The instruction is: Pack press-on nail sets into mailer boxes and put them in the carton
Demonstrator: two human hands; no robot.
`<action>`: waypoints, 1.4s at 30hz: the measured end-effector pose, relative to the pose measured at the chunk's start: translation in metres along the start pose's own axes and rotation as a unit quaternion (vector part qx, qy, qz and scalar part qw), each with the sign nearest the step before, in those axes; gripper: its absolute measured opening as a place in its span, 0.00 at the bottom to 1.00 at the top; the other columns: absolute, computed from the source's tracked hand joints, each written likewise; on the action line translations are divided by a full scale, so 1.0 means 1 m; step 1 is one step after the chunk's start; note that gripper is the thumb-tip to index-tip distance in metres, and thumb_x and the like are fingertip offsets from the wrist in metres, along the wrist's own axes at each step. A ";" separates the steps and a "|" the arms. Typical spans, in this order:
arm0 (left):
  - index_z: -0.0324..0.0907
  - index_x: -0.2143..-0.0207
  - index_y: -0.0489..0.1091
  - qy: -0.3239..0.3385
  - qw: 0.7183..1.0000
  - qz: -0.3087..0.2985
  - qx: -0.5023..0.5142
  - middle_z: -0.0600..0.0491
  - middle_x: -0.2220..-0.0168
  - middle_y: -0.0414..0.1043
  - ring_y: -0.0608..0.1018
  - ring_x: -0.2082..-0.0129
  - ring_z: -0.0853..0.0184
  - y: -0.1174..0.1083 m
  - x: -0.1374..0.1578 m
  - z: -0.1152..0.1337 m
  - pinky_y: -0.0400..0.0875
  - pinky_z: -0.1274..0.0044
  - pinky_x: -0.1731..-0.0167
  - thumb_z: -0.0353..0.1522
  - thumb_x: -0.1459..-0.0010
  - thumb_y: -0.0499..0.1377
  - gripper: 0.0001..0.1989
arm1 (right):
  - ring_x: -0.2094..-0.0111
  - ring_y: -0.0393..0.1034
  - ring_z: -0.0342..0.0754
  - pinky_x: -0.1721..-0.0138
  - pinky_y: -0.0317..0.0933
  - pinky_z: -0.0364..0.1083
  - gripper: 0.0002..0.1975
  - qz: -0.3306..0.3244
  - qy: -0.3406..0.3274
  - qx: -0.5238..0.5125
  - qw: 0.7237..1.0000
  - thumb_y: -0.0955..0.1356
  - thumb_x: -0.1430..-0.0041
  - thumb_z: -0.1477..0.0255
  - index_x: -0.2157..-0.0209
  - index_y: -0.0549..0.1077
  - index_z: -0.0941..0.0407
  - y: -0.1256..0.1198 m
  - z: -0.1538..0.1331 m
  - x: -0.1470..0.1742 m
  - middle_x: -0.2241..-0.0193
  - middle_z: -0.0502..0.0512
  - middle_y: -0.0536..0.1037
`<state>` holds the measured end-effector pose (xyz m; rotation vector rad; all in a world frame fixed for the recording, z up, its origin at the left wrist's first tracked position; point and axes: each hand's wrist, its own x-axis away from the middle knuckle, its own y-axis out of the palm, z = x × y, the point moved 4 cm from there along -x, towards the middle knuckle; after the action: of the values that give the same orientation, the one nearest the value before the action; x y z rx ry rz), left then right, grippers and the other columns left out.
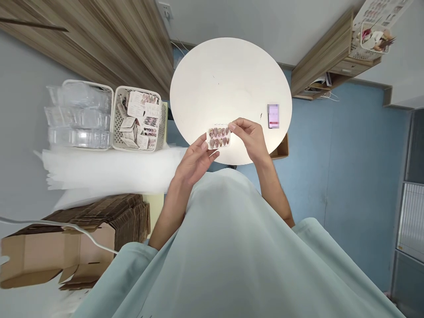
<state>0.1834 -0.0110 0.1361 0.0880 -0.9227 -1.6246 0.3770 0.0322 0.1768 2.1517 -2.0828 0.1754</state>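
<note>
A small card of press-on nails is held up over the near edge of the round white table. Two rows of pinkish-brown nails with decorated ones among them face me. My left hand grips the card's left end between thumb and fingers. At the card's upper right corner, my right hand pinches the edge with thumb and index finger. Right of my right hand, a phone with a lit, blurred screen lies on the table.
Left of the table stand a basket of nail cards and clear plastic trays. White foam sheets and folded cardboard boxes lie nearer me. A wooden shelf carries another basket at the right.
</note>
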 end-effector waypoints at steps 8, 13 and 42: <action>0.45 0.41 0.83 -0.033 0.997 -0.068 -0.013 0.39 0.36 0.83 0.83 0.34 0.44 0.017 0.011 -0.003 0.80 0.63 0.38 0.59 0.49 0.80 0.41 | 0.53 0.78 0.52 0.46 0.74 0.52 0.28 -0.014 0.002 -0.002 1.000 0.80 0.41 0.39 0.65 0.83 0.50 0.004 0.005 0.003 0.62 0.51 0.84; 0.48 0.40 0.81 0.035 0.995 0.018 -0.096 0.41 0.37 0.84 0.86 0.39 0.52 0.006 0.005 -0.006 0.79 0.64 0.39 0.53 0.46 0.80 0.36 | 0.49 0.79 0.53 0.44 0.74 0.53 0.26 0.056 -0.006 0.036 0.998 0.79 0.40 0.40 0.63 0.84 0.50 0.003 0.001 0.009 0.59 0.53 0.86; 0.46 0.52 0.81 0.151 0.958 0.157 -0.188 0.54 0.65 0.82 0.84 0.66 0.65 -0.010 0.009 0.012 0.77 0.72 0.61 0.49 0.44 0.79 0.25 | 0.60 0.76 0.49 0.59 0.73 0.50 0.26 0.050 0.009 0.059 0.997 0.80 0.40 0.43 0.70 0.79 0.50 -0.001 -0.005 0.002 0.67 0.50 0.80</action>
<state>0.1663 -0.0128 0.1424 -0.0699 -0.3608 -1.4112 0.3783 0.0313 0.1822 2.1001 -2.2247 0.3366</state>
